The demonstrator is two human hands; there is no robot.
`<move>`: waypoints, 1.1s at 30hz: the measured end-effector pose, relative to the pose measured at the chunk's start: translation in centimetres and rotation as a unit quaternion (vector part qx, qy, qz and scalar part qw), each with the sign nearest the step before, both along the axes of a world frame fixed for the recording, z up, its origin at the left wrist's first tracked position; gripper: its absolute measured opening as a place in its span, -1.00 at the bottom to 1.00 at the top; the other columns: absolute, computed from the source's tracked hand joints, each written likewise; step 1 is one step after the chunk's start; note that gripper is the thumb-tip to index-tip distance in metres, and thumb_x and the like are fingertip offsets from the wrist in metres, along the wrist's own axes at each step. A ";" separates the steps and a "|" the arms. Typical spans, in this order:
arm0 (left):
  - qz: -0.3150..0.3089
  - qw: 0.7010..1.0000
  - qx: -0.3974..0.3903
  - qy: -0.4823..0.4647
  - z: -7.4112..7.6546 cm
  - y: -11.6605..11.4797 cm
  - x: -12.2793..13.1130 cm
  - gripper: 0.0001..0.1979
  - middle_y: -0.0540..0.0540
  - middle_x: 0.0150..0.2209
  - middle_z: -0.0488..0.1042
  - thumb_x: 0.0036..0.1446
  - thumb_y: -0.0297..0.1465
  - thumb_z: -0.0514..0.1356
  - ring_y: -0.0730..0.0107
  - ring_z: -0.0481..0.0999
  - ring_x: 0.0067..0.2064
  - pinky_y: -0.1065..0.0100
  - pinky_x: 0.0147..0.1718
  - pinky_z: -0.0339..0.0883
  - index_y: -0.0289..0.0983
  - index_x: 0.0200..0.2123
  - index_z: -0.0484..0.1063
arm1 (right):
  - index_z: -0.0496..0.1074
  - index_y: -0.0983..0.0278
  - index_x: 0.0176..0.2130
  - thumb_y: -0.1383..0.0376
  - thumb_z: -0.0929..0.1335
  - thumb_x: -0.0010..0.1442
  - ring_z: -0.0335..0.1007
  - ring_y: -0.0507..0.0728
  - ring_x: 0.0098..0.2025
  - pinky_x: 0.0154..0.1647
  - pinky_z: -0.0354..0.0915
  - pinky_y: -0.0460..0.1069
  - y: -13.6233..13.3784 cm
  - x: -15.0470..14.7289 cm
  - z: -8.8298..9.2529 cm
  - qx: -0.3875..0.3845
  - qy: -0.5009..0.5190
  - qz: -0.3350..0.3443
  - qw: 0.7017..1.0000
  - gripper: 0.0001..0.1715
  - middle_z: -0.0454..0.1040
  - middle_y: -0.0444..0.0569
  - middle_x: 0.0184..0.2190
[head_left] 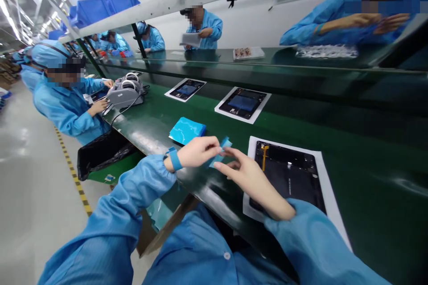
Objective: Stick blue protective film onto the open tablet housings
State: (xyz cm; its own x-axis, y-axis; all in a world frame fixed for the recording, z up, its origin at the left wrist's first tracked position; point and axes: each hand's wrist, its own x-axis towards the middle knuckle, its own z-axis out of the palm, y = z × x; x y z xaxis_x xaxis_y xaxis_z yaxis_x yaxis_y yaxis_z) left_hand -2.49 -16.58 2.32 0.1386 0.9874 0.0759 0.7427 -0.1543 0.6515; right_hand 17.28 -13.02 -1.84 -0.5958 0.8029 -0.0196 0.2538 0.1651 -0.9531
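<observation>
Apparently light and limp, the blue film (217, 159) suits edge holds. Left hand (196, 151) pinches it; right hand (248, 173) curves alongside, grip unclear.

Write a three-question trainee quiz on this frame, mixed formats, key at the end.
1. What is at the fingertips of both the left hand and the right hand?
2. True or false: the nearest dark panel lies on a white sheet.
3. Which lies closest to the left hand?
a) grey machine
b) blue stack
c) black bin liner

Key: 1. A small piece of blue film. 2. True. 3. b.
</observation>
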 end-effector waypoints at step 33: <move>-0.026 0.986 0.040 -0.162 2.9 1.1 -7.4 -0.63 0.09 -0.52 0.16 0.26 -0.14 0.17 0.55 0.11 -0.47 0.42 -0.45 0.08 -0.25 -0.47 0.23 | 0.49 0.22 -0.20 0.06 0.36 0.37 0.43 0.00 -0.49 -0.47 0.42 -0.08 -17.7 -14.0 -16.5 -0.070 -0.103 0.198 0.972 -0.72 0.56 -0.18 -0.38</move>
